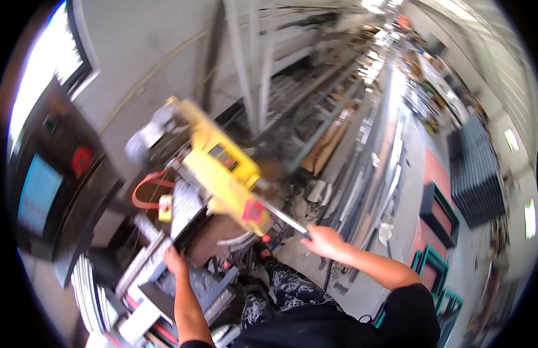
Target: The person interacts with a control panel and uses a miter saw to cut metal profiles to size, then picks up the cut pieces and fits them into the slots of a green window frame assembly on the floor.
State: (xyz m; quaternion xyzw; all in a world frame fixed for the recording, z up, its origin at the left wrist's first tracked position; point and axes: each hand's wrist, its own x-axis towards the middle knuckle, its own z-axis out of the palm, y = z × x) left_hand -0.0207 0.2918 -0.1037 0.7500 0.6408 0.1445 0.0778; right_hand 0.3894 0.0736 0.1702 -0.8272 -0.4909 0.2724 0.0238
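A yellow machine (222,165), which looks like a cut-off saw, stands in front of me, blurred. From its near side a long silver lever handle (286,220) sticks out to the right. My right hand (326,240) is closed round the dark grip at that handle's end, with the arm reaching in from the right. Lower down on the left, my left hand (175,262) is closed at the near end of a dark bar (191,231) below the machine. The fingers there are partly hidden. A silver metal profile (142,264) lies just left of this hand.
An orange-red strap (142,194) loops beside a small yellow box (165,207). At left stands a dark cabinet with a lit screen (40,188). Long metal profiles (362,185) stretch away across the floor. Dark frames (440,214) and stacked grey panels (476,174) stand at right.
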